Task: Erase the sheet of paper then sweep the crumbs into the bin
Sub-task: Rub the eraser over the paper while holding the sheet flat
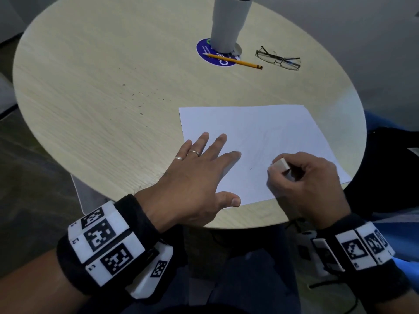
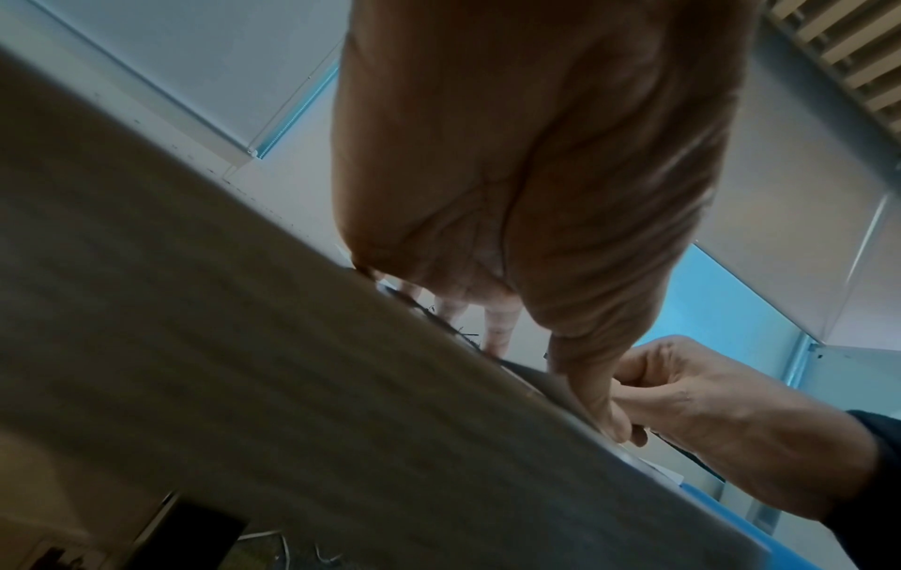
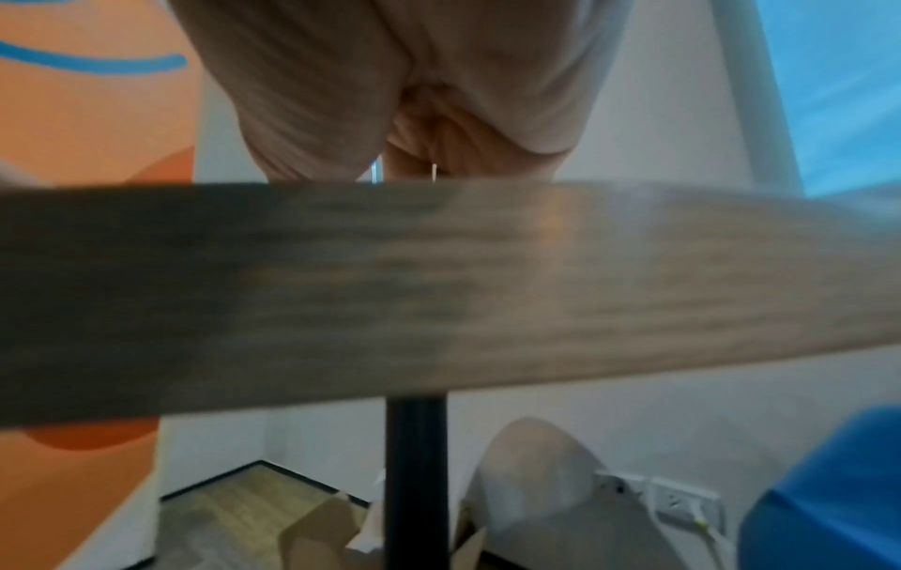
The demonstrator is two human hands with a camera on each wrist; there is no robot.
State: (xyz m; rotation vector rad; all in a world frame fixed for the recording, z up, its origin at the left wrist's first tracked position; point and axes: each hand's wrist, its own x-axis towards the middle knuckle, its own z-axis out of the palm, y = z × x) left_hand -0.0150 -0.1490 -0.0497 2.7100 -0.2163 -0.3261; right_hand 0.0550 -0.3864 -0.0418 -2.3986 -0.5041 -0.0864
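A white sheet of paper lies on the near right part of the round wooden table. My left hand lies flat with spread fingers on the sheet's left edge, holding it down. My right hand pinches a white eraser above the sheet's near edge. Dark eraser crumbs are scattered on the bare wood to the left of the sheet. In the left wrist view the left palm rises over the table edge beside the right hand. The right wrist view shows curled fingers behind the table rim.
A tall white cylindrical bin stands at the far side on a blue round sticker. A yellow pencil lies in front of it, and folded glasses to its right. Under the table are a black leg and a cardboard box.
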